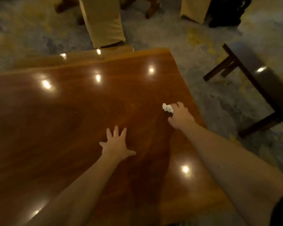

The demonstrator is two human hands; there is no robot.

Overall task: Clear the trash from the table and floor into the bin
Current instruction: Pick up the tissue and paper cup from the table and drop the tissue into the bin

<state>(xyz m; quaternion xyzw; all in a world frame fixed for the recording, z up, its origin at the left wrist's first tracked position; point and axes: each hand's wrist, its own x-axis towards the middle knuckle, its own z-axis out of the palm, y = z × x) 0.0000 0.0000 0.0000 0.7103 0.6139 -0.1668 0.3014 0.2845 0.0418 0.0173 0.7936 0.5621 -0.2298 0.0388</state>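
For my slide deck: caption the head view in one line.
Right hand closes on crumpled white paper near the wooden table edge; left hand rests flat.

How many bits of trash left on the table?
1: a crumpled white paper wad near the table right edge, at the right hand fingertips. Floor trash can't be judged.

Cut off, covered or blurred around the bench

The bench (72, 119) runs out of frame at the left and bottom edges. At its right edge, the right hand (180, 117) covers part of the crumpled white paper (167, 108), so the grip is unclear. Beyond its far edge, the tan chair cover (103, 22) is cropped at the top. The floor (194, 46) is blurred.
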